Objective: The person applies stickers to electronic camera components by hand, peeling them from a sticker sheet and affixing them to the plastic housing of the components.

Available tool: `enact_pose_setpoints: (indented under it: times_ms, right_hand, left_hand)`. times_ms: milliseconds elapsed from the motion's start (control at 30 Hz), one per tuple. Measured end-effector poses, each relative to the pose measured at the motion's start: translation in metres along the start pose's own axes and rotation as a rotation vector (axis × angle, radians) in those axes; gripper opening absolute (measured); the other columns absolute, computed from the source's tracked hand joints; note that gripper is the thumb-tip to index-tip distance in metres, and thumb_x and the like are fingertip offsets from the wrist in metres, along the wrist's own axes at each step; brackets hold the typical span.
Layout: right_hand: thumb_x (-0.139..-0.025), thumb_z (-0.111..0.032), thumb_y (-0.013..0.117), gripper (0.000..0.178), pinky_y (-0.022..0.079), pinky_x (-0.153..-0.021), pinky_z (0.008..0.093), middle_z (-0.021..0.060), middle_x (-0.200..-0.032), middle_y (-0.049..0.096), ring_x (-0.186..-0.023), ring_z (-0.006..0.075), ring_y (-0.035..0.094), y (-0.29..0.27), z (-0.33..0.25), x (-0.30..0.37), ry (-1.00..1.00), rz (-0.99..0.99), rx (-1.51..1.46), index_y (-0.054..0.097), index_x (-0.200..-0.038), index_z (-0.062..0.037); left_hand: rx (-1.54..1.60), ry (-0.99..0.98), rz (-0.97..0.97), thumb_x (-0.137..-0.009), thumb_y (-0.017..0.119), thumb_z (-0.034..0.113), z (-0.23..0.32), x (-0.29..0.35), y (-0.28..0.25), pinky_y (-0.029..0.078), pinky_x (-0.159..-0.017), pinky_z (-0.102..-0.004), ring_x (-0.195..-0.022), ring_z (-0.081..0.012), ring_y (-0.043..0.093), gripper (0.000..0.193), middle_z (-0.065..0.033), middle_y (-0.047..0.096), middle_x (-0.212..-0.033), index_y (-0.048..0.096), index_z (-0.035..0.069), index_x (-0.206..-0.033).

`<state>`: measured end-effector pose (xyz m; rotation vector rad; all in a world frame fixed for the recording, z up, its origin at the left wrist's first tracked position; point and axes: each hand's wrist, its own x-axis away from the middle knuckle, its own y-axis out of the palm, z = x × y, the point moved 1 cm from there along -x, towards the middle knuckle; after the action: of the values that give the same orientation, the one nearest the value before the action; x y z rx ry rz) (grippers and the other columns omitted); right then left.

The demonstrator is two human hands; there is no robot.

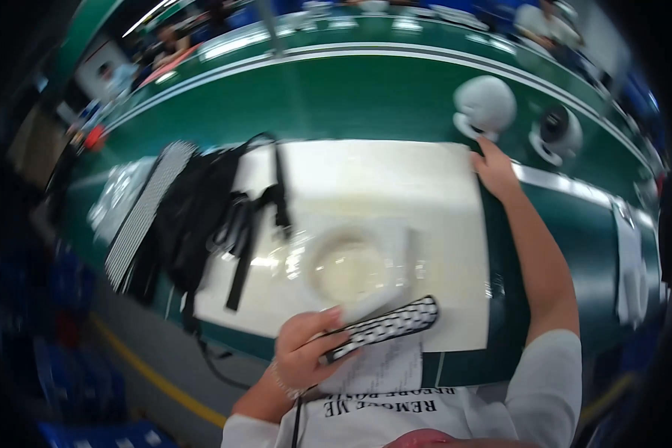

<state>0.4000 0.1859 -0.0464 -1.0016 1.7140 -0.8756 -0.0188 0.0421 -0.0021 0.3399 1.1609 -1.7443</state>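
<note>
My left hand (310, 347) grips a narrow black strip with white patches (388, 325) near the table's front edge. Just beyond it lies a white ring-shaped item (351, 269) that seems to be in shiny clear plastic; blur hides its details. My right arm stretches far forward. At its end my right hand (496, 172), fingers apart, reaches the base of a white rounded device (485, 104); whether it touches is not clear. A second rounded device, white with a dark front (556, 131), stands to the right.
A pale mat (396, 179) covers the middle of the green table (336, 89). Left are black straps (201, 209), a long speckled strip (149, 209) and clear plastic bags (116, 198). A printed sheet (384, 366) lies close to me. White items (632, 269) lie far right. People sit beyond.
</note>
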Motion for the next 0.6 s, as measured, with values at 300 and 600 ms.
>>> enact_pose_setpoints:
  times_ms: [300,600]
  right_hand:
    - [-0.084,-0.056,0.040,0.065,0.023,-0.103,0.0431,0.0066,-0.136,0.036,-0.125,0.0229,0.035,-0.070,0.162,0.017,0.482,-0.010,0.346,0.032,-0.134,-0.0159]
    - [-0.078,-0.021,0.060,0.018,0.041,-0.079,0.0365,0.0039,-0.092,0.057,-0.092,0.0240,0.053,-0.094,0.120,0.047,-0.012,0.574,0.467,0.056,-0.092,-0.0101]
  left_hand:
    - [-0.006,-0.106,-0.002,-0.065,0.076,0.024,-0.003,0.010,0.004,0.048,-0.071,-0.0340,-0.074,-0.0218,0.060,0.034,-0.0145,0.052,-0.110,0.057,0.002,-0.082]
    - [0.023,-0.122,0.062,-0.064,0.078,0.026,-0.002,0.009,0.006,0.048,-0.069,-0.0309,-0.075,-0.0217,0.059,0.037,-0.0129,0.057,-0.094,0.057,0.002,-0.083]
